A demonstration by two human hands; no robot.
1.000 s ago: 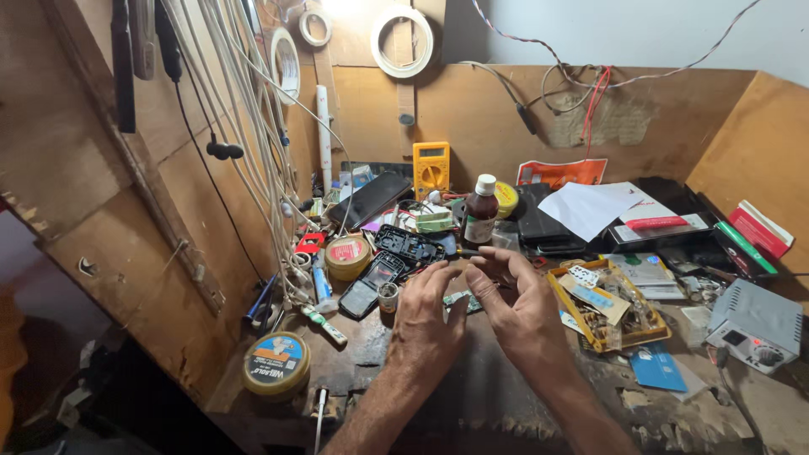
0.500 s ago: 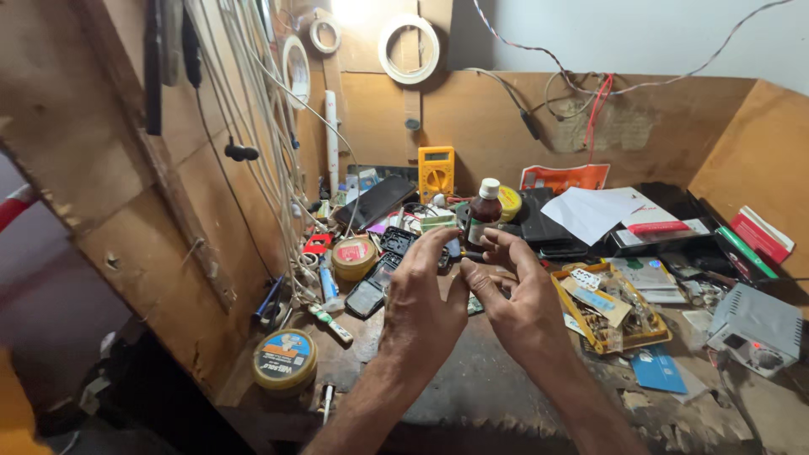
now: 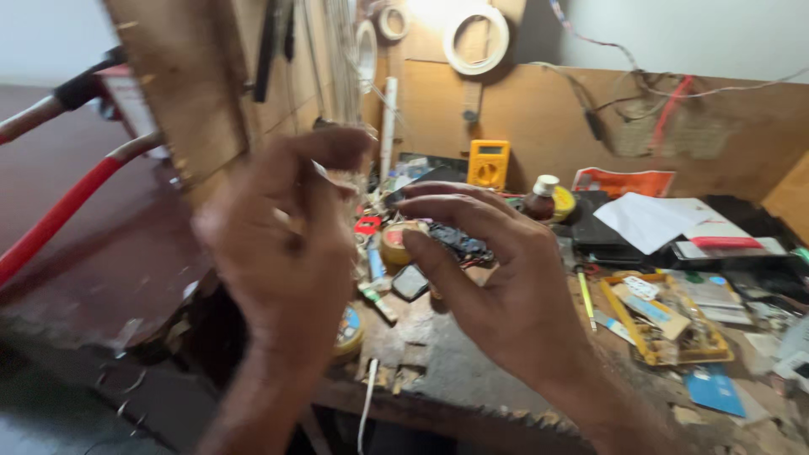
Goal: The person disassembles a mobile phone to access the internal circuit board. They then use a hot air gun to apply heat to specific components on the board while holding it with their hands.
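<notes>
My left hand [image 3: 278, 244] is raised in front of the wooden side panel [image 3: 194, 101] and is blurred by motion. Its thumb and fingers pinch a small pale piece [image 3: 322, 170] that I cannot make out. To its right, my right hand [image 3: 497, 286] hovers over the cluttered workbench [image 3: 455, 371] with fingers spread and nothing in them. A round tin [image 3: 398, 242] and a small dark phone-like part [image 3: 410, 282] lie between the hands. Another round tin [image 3: 347, 330] sits partly hidden under my left wrist.
A yellow multimeter [image 3: 489, 163] leans on the back wall beside a brown bottle [image 3: 542, 198]. White paper [image 3: 649, 221], a yellow tray of parts [image 3: 666, 320] and a blue card [image 3: 715, 392] lie at the right. Tape rolls [image 3: 476, 38] hang above. Red-handled bars [image 3: 59, 211] stand at left.
The hands were together over the bench holding something small. They have come apart: the left hand rose up and left, the right hand opened, and the view swung left.
</notes>
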